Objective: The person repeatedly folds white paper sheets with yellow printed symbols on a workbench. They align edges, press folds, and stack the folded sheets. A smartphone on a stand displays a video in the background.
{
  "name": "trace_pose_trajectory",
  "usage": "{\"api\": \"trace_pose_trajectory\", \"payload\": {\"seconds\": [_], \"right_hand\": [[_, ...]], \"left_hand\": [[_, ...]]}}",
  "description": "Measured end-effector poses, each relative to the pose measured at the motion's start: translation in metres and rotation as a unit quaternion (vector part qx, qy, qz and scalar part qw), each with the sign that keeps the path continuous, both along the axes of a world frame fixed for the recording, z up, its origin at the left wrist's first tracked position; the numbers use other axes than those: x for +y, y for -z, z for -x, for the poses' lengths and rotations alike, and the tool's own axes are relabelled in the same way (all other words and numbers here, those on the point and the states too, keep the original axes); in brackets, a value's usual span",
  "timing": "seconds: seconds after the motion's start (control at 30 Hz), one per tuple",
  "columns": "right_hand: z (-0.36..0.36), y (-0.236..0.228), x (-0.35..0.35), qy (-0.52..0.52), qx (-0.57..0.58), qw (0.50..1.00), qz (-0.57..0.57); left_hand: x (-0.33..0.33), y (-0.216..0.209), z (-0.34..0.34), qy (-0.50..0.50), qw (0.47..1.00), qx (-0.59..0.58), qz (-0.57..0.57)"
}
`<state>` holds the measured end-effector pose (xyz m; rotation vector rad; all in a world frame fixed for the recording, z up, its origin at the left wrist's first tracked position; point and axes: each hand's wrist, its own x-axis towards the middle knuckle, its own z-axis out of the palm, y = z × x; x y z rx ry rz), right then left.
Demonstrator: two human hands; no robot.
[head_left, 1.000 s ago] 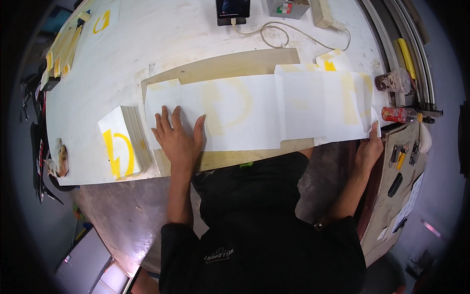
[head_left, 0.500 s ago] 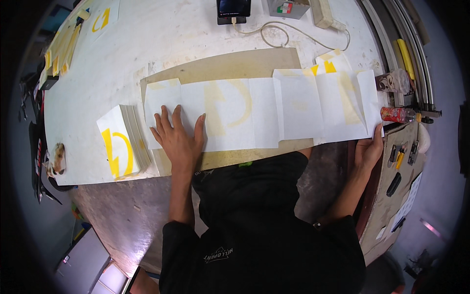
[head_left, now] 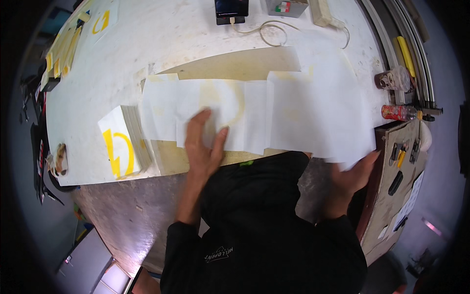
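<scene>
A long white paper sheet (head_left: 254, 112) with creases and pale yellow print showing through lies across a tan board (head_left: 235, 62) at the table's near edge. My left hand (head_left: 203, 147) rests on its left half, thumb and fingers apart, slightly blurred. At the near right corner, my right hand (head_left: 355, 176) grips the sheet between thumb and fingers. That end of the paper is lifted and smeared by motion. Left of the sheet stands a stack of folded white papers (head_left: 125, 142) with bold yellow print, touched by neither hand.
A phone (head_left: 231, 9) on a stand has a white cable (head_left: 264, 30) at the far side. To the right are a plastic cup (head_left: 393, 79), a red-labelled bottle (head_left: 399, 112) and a side board (head_left: 391, 196) with pens. Yellow-marked strips (head_left: 63, 54) lie far left.
My right hand has come nearer and leftward, drawing the sheet's right end with it and lifting it. My left hand has slid right across the paper, its fingers closer together.
</scene>
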<state>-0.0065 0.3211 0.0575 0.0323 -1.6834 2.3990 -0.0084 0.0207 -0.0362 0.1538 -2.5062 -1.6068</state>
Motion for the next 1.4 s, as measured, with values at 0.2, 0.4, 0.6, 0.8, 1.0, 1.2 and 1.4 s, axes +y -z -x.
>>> {"api": "trace_pose_trajectory", "payload": {"seconds": [0.2, 0.4, 0.6, 0.8, 1.0, 1.2, 1.4], "right_hand": [[0.030, 0.016, -0.054, -0.183, 0.204, 0.890, -0.365], [0.014, 0.040, -0.071, -0.164, 0.194, 0.892, -0.374], [0.000, 0.082, -0.041, 0.181, 0.078, 0.929, -0.312], [-0.003, 0.094, -0.035, 0.122, -0.003, 0.969, -0.214], [0.008, 0.089, -0.103, -0.047, -0.098, 0.930, -0.350], [0.048, 0.088, -0.146, -0.056, -0.147, 0.900, -0.407], [0.049, 0.106, -0.118, -0.061, -0.195, 0.960, -0.193]], "left_hand": [[0.012, -0.009, 0.011, 0.130, 0.851, -0.014, -0.508], [0.018, -0.034, 0.044, -0.045, 0.884, -0.122, -0.449], [0.009, -0.041, 0.045, -0.084, 0.887, -0.060, -0.449], [-0.060, -0.063, 0.037, -0.172, 0.890, 0.042, -0.421], [-0.108, -0.076, 0.032, -0.253, 0.911, 0.082, -0.316], [-0.130, -0.062, 0.013, -0.264, 0.945, 0.013, -0.191], [-0.133, -0.060, 0.010, -0.256, 0.945, 0.000, -0.201]]}}
